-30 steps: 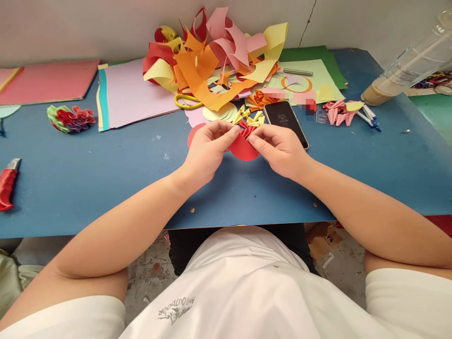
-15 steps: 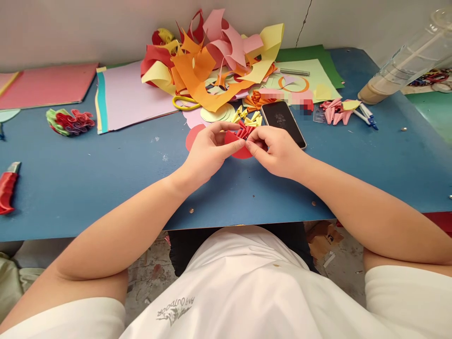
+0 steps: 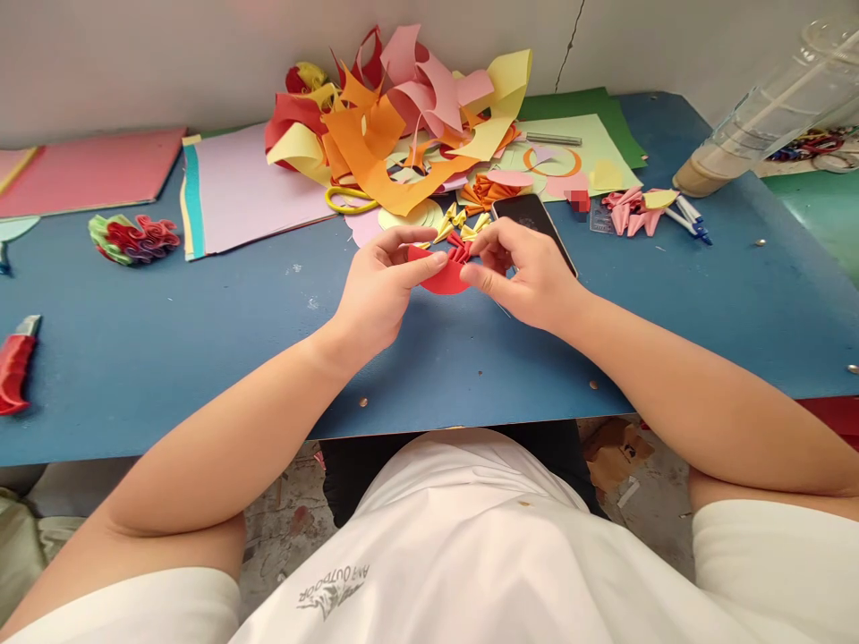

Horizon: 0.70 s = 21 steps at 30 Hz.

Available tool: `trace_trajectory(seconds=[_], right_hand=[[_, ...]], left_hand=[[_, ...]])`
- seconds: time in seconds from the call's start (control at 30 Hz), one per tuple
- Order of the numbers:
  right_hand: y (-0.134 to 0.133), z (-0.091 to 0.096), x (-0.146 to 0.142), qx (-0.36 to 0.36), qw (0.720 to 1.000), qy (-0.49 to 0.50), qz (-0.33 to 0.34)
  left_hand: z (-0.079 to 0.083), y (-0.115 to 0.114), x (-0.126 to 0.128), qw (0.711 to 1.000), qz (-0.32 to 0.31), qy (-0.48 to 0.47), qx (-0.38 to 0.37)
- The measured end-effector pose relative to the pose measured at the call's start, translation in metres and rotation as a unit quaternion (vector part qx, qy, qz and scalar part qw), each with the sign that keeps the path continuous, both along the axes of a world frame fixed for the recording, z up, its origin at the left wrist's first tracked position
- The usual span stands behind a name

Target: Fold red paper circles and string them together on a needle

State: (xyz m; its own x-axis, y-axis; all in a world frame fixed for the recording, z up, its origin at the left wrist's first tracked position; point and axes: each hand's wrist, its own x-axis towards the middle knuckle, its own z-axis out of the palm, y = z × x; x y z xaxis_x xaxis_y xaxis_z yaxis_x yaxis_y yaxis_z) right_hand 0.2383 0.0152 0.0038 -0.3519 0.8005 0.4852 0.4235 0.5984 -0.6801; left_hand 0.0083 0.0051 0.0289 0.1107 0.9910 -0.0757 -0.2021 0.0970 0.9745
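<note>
My left hand (image 3: 376,291) pinches a piece of red paper (image 3: 444,279) between thumb and fingers. Its lower edge is rounded, like a half disc. At the paper's right end is my right hand (image 3: 530,273), thumb against the edge and fingers curled; its grip is partly hidden. Just beyond the paper lie small folded red paper cones (image 3: 460,247), with yellow paper cones (image 3: 451,222) behind them. A dark phone (image 3: 527,212) lies partly behind my right hand. Pale yellow paper discs (image 3: 411,215) are stacked beyond my left hand.
Coloured paper offcuts (image 3: 366,134) are heaped by the wall, with yellow-handled scissors (image 3: 350,199) in front. Far left lies a red utility knife (image 3: 17,362), blade out. Pink cones (image 3: 631,213), pens (image 3: 688,219) and a tall clear cup (image 3: 758,116) stand or lie to the right.
My left hand has shifted slightly left with the red paper, and more of its half-disc shape shows. The red rounded paper left of that hand is out of sight. My right fingers have loosened slightly.
</note>
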Motion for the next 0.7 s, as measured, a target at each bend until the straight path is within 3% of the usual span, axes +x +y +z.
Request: trace_trajectory(seconds=[0.17, 0.3, 0.5, 0.7], right_hand=[[0.003, -0.017, -0.001, 0.069, 0.997, -0.009, 0.043], [0.005, -0.017, 0.0, 0.079, 0.996, -0.005, 0.048], [0.002, -0.007, -0.002, -0.007, 0.998, 0.054, 0.033], [-0.001, 0.006, -0.006, -0.157, 0.977, 0.146, 0.015]], left_hand=[[0.003, -0.005, 0.002, 0.999, -0.034, -0.025, -0.018], [0.006, -0.007, 0.003, 1.0, -0.018, -0.011, -0.022], [0.009, -0.007, 0.003, 0.998, -0.036, 0.003, -0.045], [0.007, -0.009, 0.002, 0.993, -0.097, 0.06, -0.035]])
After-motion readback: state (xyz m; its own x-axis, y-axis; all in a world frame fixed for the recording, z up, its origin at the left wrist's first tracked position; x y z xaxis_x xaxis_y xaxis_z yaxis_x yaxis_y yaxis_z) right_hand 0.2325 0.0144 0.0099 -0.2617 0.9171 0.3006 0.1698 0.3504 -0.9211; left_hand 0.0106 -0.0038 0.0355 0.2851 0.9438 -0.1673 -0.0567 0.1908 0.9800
